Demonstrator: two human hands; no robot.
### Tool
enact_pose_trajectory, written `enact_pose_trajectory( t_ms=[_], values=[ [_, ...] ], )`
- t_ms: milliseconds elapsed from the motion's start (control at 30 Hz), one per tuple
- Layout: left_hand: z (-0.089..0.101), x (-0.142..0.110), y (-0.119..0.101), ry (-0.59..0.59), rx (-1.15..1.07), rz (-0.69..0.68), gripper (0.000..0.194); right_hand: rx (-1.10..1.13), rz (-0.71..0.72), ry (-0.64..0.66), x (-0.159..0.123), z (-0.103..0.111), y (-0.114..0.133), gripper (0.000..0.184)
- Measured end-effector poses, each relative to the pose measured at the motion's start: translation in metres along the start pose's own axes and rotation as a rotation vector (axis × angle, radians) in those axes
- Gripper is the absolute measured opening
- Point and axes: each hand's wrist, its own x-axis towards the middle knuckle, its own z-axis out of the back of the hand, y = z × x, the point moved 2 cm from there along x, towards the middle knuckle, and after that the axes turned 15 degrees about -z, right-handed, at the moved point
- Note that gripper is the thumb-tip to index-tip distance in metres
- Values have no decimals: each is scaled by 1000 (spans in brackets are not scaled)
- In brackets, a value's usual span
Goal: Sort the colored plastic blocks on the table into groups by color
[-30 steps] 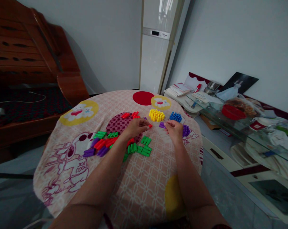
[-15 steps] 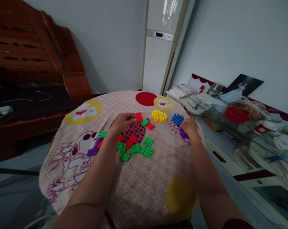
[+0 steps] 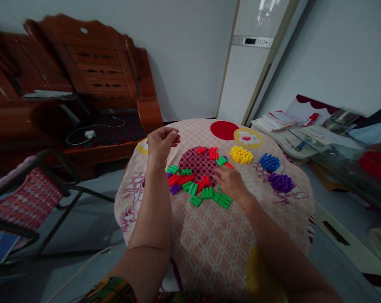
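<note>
My left hand (image 3: 163, 144) is raised over the far left part of the round table, thumb and fingers curled together. Whether anything is inside it I cannot make out. Over the loose pieces at the middle is my right hand (image 3: 230, 182), fingers apart and pointing left, close to small green plastic pieces (image 3: 207, 192). Red pieces (image 3: 203, 183), more green ones and a few purple pieces (image 3: 175, 188) lie scattered in small groups. Farther right stand tight clusters of yellow pegs (image 3: 241, 155), blue pegs (image 3: 270, 161) and purple pegs (image 3: 281, 182).
A patterned cloth (image 3: 206, 240) covers the table. Behind at left is a wooden bench (image 3: 105, 71) with a white charger (image 3: 89, 134). A folding chair (image 3: 29, 198) stands left. On the right is a glass-topped cabinet (image 3: 335, 168) holding papers. A tall white unit (image 3: 247, 75) stands behind.
The view has swung left. My right hand has left the purple cluster and moved left to the green pieces. My left hand has lifted away from the red pieces toward the far left.
</note>
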Motion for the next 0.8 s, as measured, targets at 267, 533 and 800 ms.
enact_pose_trajectory(
  t_ms=[267,533,800],
  values=[
    [9,0,-31,-15,-5,-76,21,-19,526,175,19,-90,105,42],
    [5,1,-17,9,-17,-45,26,-233,586,200,25,-97,112,17],
    [-3,1,0,49,12,21,25,-96,349,189,0,-52,34,8]
  ],
)
